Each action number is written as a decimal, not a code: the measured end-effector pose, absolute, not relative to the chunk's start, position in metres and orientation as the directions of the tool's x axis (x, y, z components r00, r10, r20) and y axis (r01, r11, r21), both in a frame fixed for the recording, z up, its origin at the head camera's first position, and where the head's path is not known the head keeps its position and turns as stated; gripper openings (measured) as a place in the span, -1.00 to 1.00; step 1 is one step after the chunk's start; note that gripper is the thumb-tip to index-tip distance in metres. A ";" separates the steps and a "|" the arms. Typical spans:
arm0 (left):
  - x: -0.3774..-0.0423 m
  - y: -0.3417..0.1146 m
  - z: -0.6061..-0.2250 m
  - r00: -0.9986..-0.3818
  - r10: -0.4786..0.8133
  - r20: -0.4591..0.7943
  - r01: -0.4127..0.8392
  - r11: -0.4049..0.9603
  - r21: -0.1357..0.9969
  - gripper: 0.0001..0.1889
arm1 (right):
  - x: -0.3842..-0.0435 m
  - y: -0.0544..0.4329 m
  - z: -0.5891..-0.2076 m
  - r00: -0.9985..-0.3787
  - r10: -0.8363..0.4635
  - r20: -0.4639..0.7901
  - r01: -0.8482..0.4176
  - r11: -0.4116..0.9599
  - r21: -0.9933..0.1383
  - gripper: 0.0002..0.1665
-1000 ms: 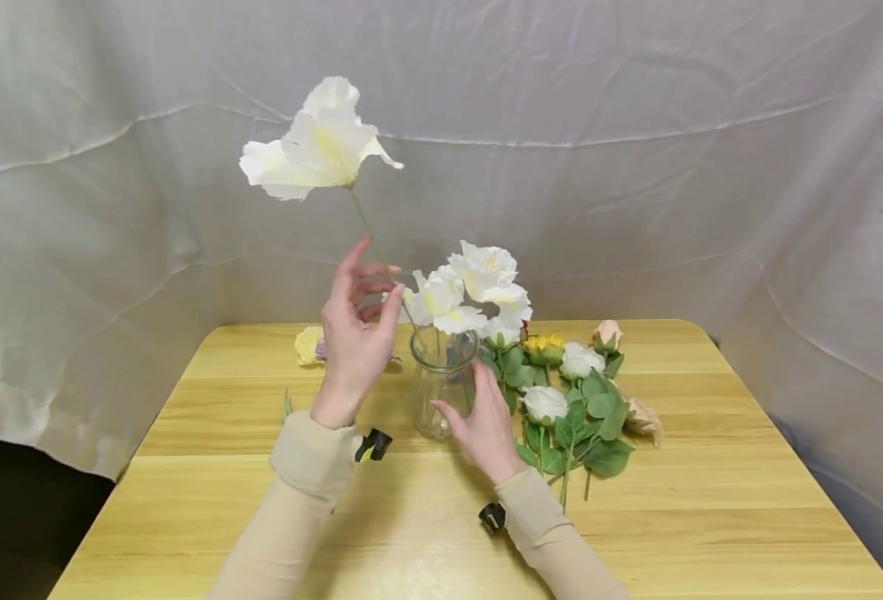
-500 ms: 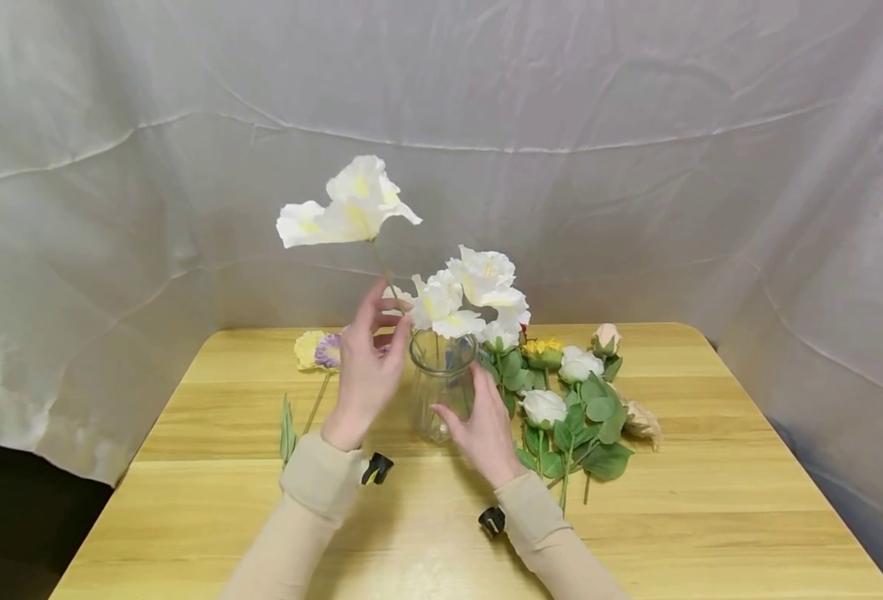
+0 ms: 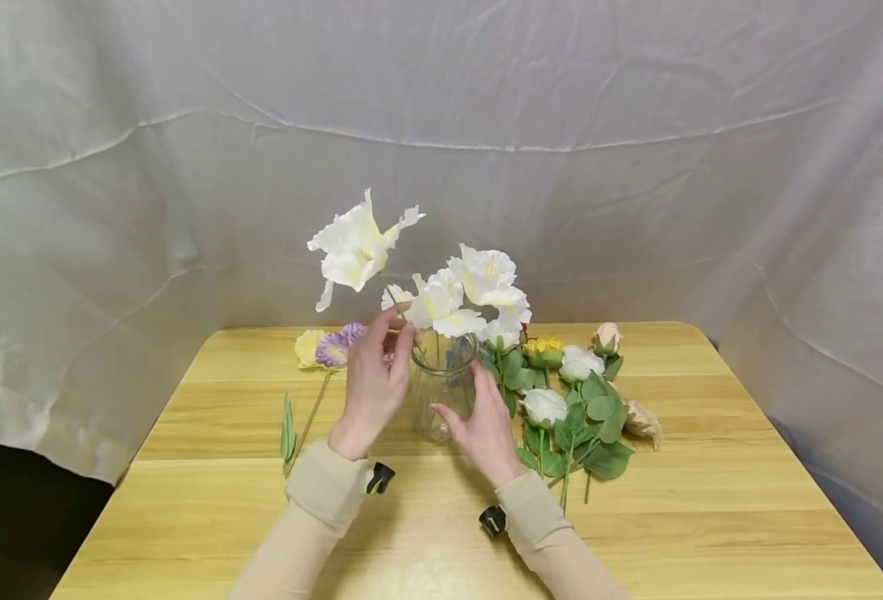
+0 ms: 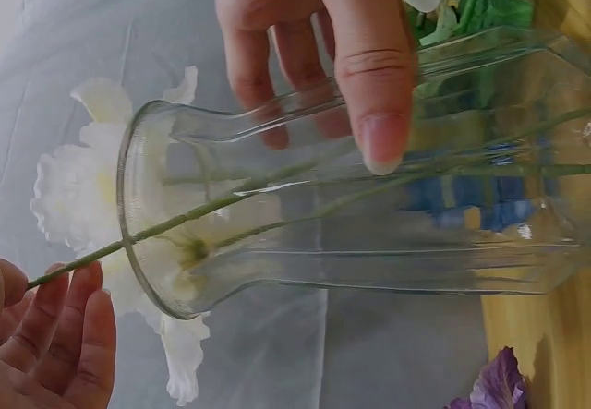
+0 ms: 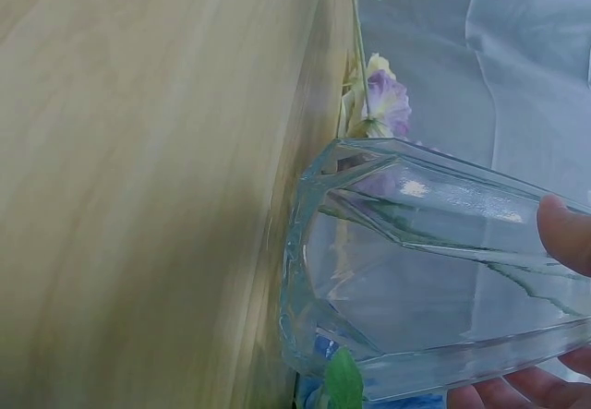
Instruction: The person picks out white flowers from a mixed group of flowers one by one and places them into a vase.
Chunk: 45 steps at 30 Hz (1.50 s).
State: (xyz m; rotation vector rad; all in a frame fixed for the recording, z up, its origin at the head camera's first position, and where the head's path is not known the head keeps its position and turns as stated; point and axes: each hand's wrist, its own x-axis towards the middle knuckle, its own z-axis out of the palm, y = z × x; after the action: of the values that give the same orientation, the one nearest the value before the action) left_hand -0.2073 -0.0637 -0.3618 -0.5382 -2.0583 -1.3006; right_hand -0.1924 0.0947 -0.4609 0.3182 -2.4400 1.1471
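A clear glass vase [image 3: 428,404] stands mid-table with white flowers [image 3: 444,307] at its mouth. My left hand [image 3: 373,379] pinches the stem of another white flower [image 3: 354,250], whose bloom leans left above the rim. In the left wrist view that green stem [image 4: 199,213] passes over the rim and runs down inside the glass beside another stem. My right hand [image 3: 482,425] holds the vase from the right, thumb in front and fingers behind. The right wrist view shows the vase base [image 5: 309,270] at the tabletop, with the right thumb [image 5: 565,235] on the glass.
Right of the vase lies a pile of white roses [image 3: 544,407], a yellow flower [image 3: 544,348], a pale pink rose [image 3: 607,336] and green leaves. A purple flower [image 3: 332,348] and a yellow bloom [image 3: 308,348] lie at left. Grey cloth [image 3: 441,150] hangs behind the table.
My left hand has come down and slightly right, lowering the white flower, and its stem slides further into the vase. The bloom has turned. My right hand stays on the vase.
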 end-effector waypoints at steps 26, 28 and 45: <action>-0.211 -0.065 -0.376 -0.754 0.010 0.657 0.587 0.461 0.666 -0.86 | -0.191 0.095 -0.460 -0.873 -0.031 0.488 -0.398 0.623 -0.673 0.07; -0.209 -0.066 -0.375 -0.772 0.011 0.636 0.564 0.474 0.676 -0.89 | -0.191 0.095 -0.460 -0.870 -0.030 0.493 -0.402 0.623 -0.671 0.06; -0.221 -0.070 -0.383 -0.849 -0.010 0.528 0.466 0.456 0.758 -0.73 | -0.191 0.095 -0.459 -0.878 -0.027 0.477 -0.389 0.621 -0.680 0.06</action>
State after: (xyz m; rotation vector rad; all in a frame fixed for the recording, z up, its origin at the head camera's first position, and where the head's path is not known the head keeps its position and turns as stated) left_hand -0.2209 -0.0703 -0.3826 -0.3814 -2.2470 -1.3777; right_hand -0.1911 0.0954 -0.4587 0.3298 -2.4223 1.1601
